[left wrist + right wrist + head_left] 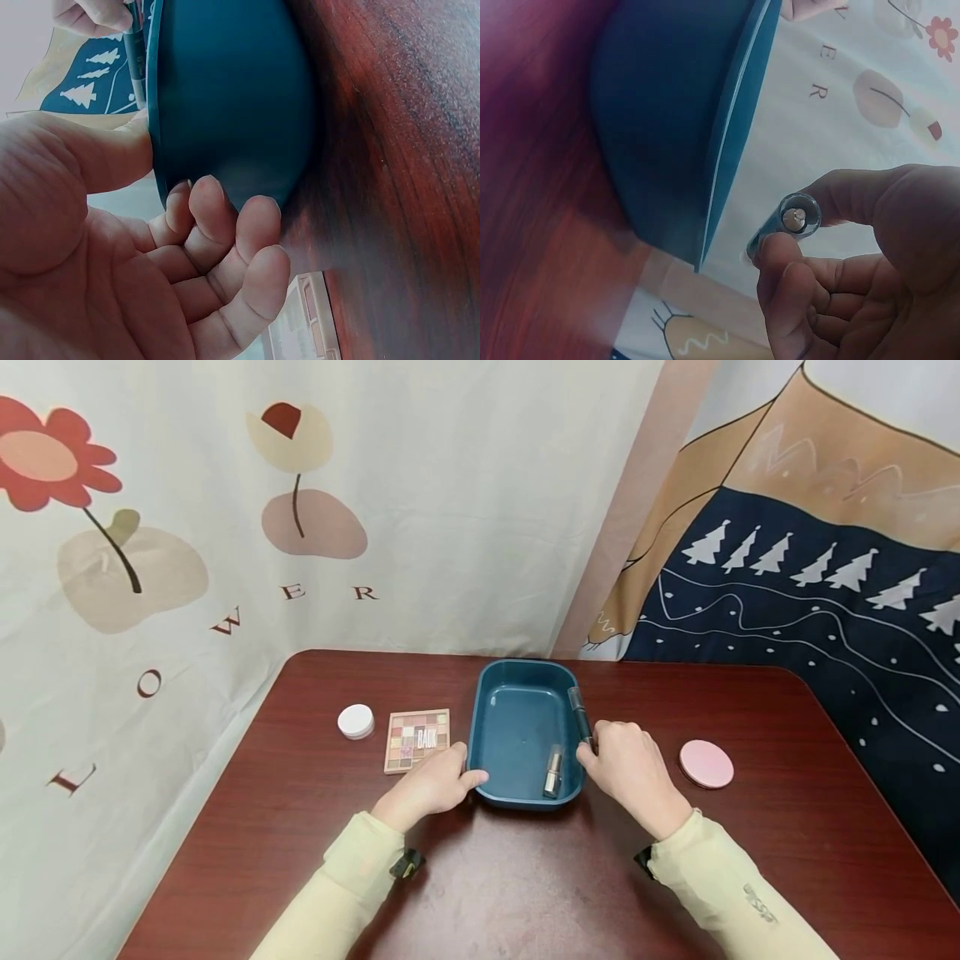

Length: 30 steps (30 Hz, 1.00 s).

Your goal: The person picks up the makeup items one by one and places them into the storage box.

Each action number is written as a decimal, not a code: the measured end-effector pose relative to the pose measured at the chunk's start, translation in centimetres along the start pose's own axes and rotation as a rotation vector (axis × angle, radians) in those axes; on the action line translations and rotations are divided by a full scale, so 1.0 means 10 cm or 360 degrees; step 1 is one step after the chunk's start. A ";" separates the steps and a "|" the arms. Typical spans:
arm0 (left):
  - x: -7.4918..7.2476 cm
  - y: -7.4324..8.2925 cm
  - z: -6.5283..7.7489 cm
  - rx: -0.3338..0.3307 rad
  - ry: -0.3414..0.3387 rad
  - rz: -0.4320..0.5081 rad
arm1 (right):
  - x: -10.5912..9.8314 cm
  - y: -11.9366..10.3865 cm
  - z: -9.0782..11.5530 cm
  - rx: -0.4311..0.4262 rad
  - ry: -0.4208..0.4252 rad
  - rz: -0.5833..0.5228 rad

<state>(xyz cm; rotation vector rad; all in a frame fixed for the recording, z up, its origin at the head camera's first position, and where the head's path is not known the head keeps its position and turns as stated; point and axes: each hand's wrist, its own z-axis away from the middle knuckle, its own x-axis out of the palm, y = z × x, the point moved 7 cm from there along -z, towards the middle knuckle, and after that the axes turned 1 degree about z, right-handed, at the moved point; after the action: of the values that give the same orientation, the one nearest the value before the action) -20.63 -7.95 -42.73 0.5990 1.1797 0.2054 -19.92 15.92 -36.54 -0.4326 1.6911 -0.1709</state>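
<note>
A person in pale yellow sleeves (341,885) works with both bare hands at a dark red-brown table (517,893) with rounded far corners. A deep blue bin (517,722), longer than it is wide, stands against the middle of the table's far edge, its short side towards the person.

The left hand (429,787) grips the bin's left wall close to its near left corner, thumb over the rim and fingers curled at the outer side. The right hand (628,768) pinches a slim dark tube (581,717) with a clear end between thumb and fingers. The tube slants at the bin's right rim; whether it touches the rim is hard to tell. Inside the bin, near its near right corner, lies a small lipstick-like tube (553,771), partly clear and partly metallic.

Towards the table's far left corner sits a round white jar (356,722). Between it and the bin lies a square makeup palette (412,731) of many coloured patches, its near right corner hidden by the left hand. On the right half of the table, well apart from the bin, lies a round pink compact (707,764).

Behind the far edge hang a white curtain (465,527) printed with flowers and letters and, to the right, navy cloth (780,602) with white trees.
</note>
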 end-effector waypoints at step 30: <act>0.01 0.01 0.00 0.0014 -0.0008 0.0014 | 0.35 -0.24 -0.08 -0.0055 -0.0121 -0.0011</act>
<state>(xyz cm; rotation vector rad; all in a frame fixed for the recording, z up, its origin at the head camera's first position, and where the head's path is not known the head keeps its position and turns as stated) -20.57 -7.88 -42.73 0.6126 1.1735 0.2063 -20.63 12.30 -38.74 -0.4648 1.6200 -0.1289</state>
